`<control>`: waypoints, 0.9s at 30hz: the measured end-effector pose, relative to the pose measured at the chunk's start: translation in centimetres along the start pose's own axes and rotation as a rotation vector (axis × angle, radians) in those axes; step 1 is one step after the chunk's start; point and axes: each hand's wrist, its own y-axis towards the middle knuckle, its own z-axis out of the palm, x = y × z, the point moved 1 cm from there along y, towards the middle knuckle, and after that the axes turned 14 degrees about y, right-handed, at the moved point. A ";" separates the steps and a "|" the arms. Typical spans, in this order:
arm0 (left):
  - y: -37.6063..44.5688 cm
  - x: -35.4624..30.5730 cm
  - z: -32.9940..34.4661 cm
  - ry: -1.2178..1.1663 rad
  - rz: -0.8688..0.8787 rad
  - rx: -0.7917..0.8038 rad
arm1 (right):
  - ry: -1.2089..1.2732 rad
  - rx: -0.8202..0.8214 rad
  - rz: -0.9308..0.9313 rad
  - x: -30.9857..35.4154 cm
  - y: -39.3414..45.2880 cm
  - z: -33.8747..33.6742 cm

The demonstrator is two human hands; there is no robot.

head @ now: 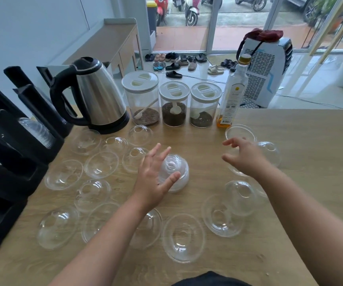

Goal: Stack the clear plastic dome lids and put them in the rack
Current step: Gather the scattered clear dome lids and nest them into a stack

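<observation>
Lying loose on the wooden table, clear dome lids surround a small lid stack. Left hand cups the stack, fingers spread. Right hand hovers open beyond it. Behind: three jars holding dark grounds; rack left, holding lids.

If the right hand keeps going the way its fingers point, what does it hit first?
The right hand points up-left across the table. Bare wood lies just ahead, then probably the jars and oil bottle; depth is unclear.
</observation>
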 end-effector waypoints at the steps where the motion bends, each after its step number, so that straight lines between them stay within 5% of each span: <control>1: -0.3 -0.5 -0.4 0.033 0.047 -0.012 | -0.127 0.046 0.012 -0.2 0.2 -0.9; 6: -3.1 -2.7 -2.6 0.164 0.298 0.162 | -0.543 0.230 0.031 -0.1 0.3 -1.8; 13: -8.3 -3.9 -3.0 0.439 0.445 0.449 | -0.615 0.057 0.043 -0.3 -1.2 1.1; 21: -10.7 -1.9 -1.6 0.518 0.565 0.395 | -0.020 -0.037 -0.082 2.2 -3.8 -1.3; 27: -9.9 -2.2 -4.1 0.039 0.195 0.298 | 0.729 0.024 -0.101 3.0 -5.3 -0.1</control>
